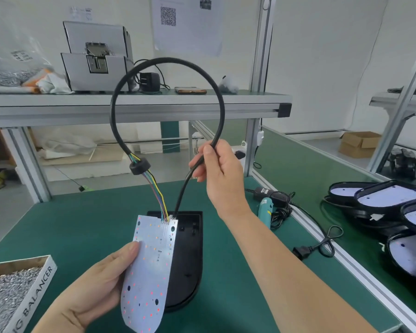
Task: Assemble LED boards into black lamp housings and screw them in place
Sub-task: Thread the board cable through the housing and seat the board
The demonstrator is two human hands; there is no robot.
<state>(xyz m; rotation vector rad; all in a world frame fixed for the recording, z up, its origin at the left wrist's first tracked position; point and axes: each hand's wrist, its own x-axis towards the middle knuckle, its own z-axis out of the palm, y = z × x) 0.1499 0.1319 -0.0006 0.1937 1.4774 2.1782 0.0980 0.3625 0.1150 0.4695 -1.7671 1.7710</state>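
Note:
My left hand [101, 282] grips the left edge of a white LED board [149, 267], held tilted above the bench. Beneath and to its right lies an empty black lamp housing [189, 255] on the green mat. Coloured wires run up from the board's top through a black rubber grommet [139, 165] into a thick black cable [166, 61] that loops high in the air. My right hand [217, 169] pinches that cable where it comes down; the lower end of the cable runs into the housing's top edge.
A cardboard box of silver screws [12, 287] stands at the front left. A teal electric screwdriver [265, 209] with adapter and cord lies to the right. Several assembled housings [394, 207] are stacked beyond the aluminium rail. A shelf [130, 104] crosses above the bench.

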